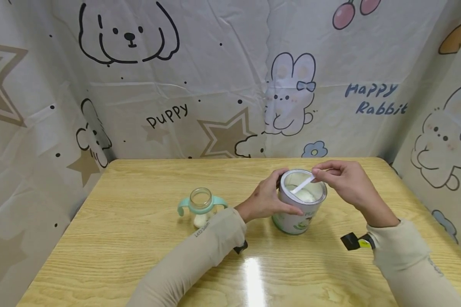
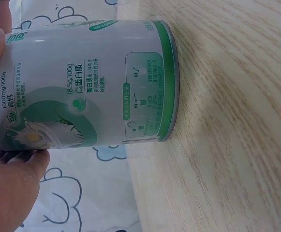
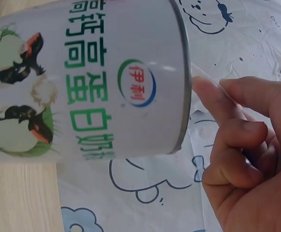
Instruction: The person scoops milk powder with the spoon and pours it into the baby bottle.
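At the far left a printed cloth (image 1: 146, 85), with stars, a dog's face and the word "PUPPY", hangs behind the bench (image 1: 123, 238). Left of centre on the wood-grained bench stands a clear bottle (image 1: 200, 211) with an open neck and 2 mint-green handles; pale powder (image 1: 199, 221) lies in its bottom, and the beige left sleeve (image 1: 199, 256) partly hides its right side. Beyond the cuff, the left hand (image 1: 264, 197) grips a white tin (image 1: 299, 222), its thumb along the front and its fingers round the far left side near the rim. The tin stands upright on the bench, right of centre, its top open and powder visible inside; its label shows cows, "1000mg/100g", "18.5g/100g" and a green band at the base. A white scoop (image 1: 302, 184) slants across the mouth, its lower end down inside the tin. The right hand (image 1: 347, 181) pinches the handle's upper end between thumb and forefinger, the other fingers curled in. Farther right are a black wrist device (image 1: 350, 241), the right sleeve (image 1: 407, 256) and rabbit drawings on the cloth.
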`<state>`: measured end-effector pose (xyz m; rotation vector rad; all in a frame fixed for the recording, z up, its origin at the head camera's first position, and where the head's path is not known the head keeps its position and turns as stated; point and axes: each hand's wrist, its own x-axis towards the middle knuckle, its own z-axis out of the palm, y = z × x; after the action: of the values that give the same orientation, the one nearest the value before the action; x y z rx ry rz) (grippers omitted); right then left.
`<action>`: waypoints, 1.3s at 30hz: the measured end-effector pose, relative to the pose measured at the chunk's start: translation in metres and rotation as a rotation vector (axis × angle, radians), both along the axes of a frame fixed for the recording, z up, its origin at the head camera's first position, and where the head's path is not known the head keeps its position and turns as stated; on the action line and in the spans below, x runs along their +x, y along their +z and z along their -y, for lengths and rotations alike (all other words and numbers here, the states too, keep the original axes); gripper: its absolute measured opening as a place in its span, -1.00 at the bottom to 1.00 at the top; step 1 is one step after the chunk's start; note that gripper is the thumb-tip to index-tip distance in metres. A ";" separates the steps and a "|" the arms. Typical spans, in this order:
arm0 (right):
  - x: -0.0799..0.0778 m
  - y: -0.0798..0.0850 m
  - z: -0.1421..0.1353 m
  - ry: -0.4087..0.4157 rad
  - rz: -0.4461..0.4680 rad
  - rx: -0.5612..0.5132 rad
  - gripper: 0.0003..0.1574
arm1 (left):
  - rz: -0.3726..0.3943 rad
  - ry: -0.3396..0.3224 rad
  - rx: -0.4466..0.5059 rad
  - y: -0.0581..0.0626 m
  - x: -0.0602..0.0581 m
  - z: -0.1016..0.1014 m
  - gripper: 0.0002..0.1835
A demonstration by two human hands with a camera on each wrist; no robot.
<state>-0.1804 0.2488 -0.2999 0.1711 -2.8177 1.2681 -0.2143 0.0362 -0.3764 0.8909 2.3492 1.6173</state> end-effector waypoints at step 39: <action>0.010 -0.018 -0.034 -0.144 -0.066 0.077 -0.40 | 0.028 0.005 -0.055 0.008 0.002 0.004 0.20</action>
<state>-0.1706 0.2831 -0.3182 0.0122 -2.7674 1.1049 -0.2122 0.0320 -0.3684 0.8460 2.3667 1.5483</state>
